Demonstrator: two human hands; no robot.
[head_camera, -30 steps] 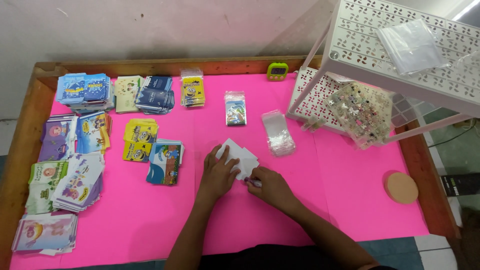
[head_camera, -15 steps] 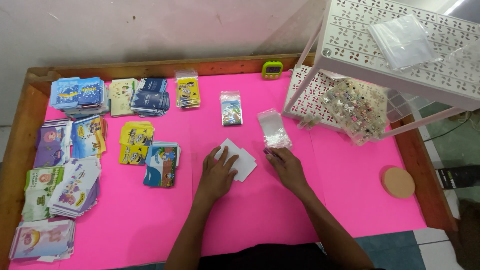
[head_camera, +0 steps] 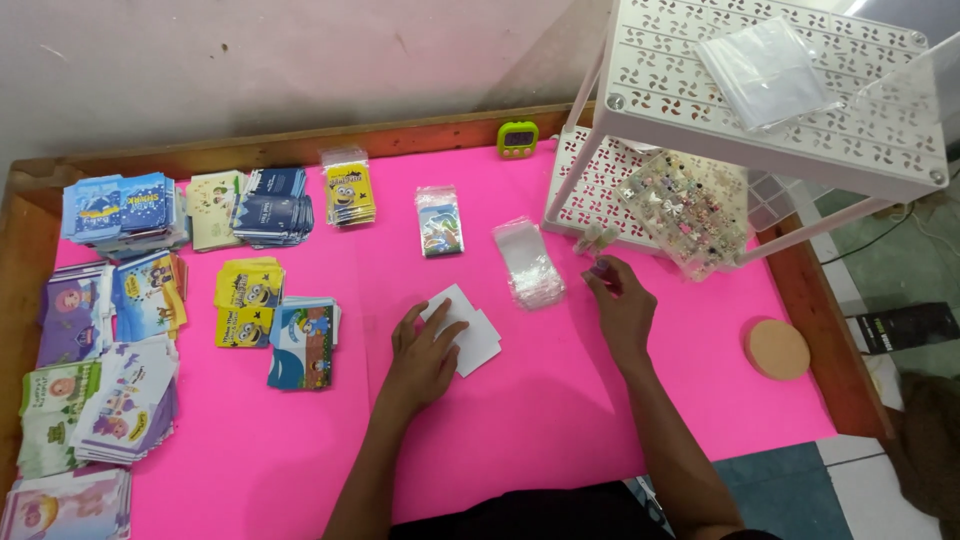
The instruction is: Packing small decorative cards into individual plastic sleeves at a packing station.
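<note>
Left hand point(head_camera: 425, 352) palm-down at centre of pink desk point(head_camera: 560, 420), fingers spread flat on small stack of white cards point(head_camera: 468, 332), pinning it. Right hand point(head_camera: 620, 305) apart from it, toward 3 o'clock, fingertips pinched on a tiny purple item point(head_camera: 601, 271); too small to identify. Just beside that hand, at its 9 o'clock, a stack of clear plastic sleeves point(head_camera: 528, 264) lying flat on desk. At 12 o'clock from left hand, a single bagged card packet point(head_camera: 439, 221). Farther up, against wooden rim, a small green timer point(head_camera: 517, 137). At 9 o'clock from left hand, blue cartoon card pile point(head_camera: 302, 343) and yellow cartoon card piles point(head_camera: 247, 298); more colourful card piles along far left edge and top left. At 1 to 2 o'clock from right hand, white perforated two-tier rack point(head_camera: 770, 105), clear bags on upper tier, clear box of small charms point(head_camera: 680, 208) on lower tier. At 3 o'clock, near right rim, a round cork coaster point(head_camera: 777, 349).
</note>
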